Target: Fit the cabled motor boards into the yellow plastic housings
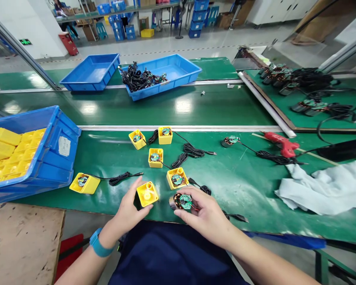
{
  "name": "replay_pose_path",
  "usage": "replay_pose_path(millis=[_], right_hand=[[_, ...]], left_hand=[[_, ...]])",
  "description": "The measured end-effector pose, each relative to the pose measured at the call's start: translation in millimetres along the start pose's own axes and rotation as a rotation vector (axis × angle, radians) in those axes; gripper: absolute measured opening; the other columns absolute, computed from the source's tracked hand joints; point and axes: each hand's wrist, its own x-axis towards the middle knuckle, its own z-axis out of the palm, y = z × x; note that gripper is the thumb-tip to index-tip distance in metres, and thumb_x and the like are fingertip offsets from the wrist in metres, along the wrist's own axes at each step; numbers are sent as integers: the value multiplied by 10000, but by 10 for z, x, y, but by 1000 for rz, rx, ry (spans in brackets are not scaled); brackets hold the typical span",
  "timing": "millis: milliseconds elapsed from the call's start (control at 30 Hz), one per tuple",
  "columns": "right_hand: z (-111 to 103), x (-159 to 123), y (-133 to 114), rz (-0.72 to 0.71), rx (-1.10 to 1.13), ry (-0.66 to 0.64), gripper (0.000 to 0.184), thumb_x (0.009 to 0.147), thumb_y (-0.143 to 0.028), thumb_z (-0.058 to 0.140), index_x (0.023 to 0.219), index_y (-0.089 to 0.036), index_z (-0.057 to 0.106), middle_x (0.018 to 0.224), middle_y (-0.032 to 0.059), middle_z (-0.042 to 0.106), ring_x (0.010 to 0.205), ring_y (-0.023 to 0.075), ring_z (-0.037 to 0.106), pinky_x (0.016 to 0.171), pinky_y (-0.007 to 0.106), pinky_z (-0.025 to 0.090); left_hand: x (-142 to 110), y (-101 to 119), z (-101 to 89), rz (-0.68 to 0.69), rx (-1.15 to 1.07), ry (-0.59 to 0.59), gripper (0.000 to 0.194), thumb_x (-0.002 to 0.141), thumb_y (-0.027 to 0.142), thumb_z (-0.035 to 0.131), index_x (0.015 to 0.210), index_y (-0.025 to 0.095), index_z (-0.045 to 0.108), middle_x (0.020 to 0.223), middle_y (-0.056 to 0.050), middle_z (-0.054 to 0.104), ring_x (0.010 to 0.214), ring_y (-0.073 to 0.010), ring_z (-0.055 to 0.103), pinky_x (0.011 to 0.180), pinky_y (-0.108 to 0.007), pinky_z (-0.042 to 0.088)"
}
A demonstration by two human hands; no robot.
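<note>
- Head view, as seen from beside the worktop (255,194): the left hand (127,206) curves around an empty yellow cup (147,194), thumb at its lower edge; I can't quite tell whether it grips or merely steadies it.
- The right hand (209,213) pinches a motor (177,202) with a green circuit board (186,202), close to the cup but apart from it.
- Thin wires (195,209) run from the board under the palm; a pull or twist there could strain their joints.
- Fingers pressing on that bare board might harm its parts.
- A filled yellow cup (182,185) sits just beyond the motor; a careless swing could knock it.
- A loose hold could let the cup slip or turn.
</note>
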Motion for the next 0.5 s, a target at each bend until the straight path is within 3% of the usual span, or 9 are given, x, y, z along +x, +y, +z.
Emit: replay_pose_path(millis=[100, 233, 333, 400, 500], right_hand=[[27, -2, -19, 15, 6, -2, 286, 874, -259, 734, 1152, -232, 676, 1079, 83, 735, 884, 211, 724, 697, 307, 622], [9, 67, -66, -8, -51, -23, 358, 888, -270, 746, 1234, -223, 665, 1147, 108, 716, 794, 188, 711, 544, 259, 567], [37, 184, -74, -158, -103, -82, 400, 874, -222, 785, 1253, -228, 656, 1170, 102, 719, 970, 232, 724, 784, 344, 630], [90, 264, -54, -248, -121, -135, 439, 849, -177, 817, 1252, -234, 652, 1172, 95, 720, 1077, 252, 708, 937, 397, 606], [172, 338, 4, -281, -134, -210, 462, 817, -114, 839, 1227, -233, 660, 1169, 92, 701, 1080, 243, 701, 962, 391, 593]], left_hand=[[56, -23, 151, 43, 4, 89, 696, 848, 273, 777, 1470, 233, 466, 1391, -145, 644, 1290, -313, 653, 1090, -506, 549], [48, 29, 263, -36, -95, 62, 729, 825, 256, 779, 1471, 239, 441, 1388, -132, 645, 1279, -305, 658, 1082, -497, 555], [53, 98, 237, -56, -201, -38, 666, 818, 203, 751, 1426, 253, 486, 1367, -106, 659, 1261, -280, 665, 1087, -464, 554], [59, 135, 209, -40, -227, -86, 681, 800, 171, 742, 1429, 260, 497, 1381, -97, 656, 1272, -277, 656, 1109, -464, 539], [57, 165, 185, -48, -209, -111, 740, 783, 158, 739, 1468, 264, 479, 1436, -102, 630, 1313, -292, 628, 1141, -490, 513]])
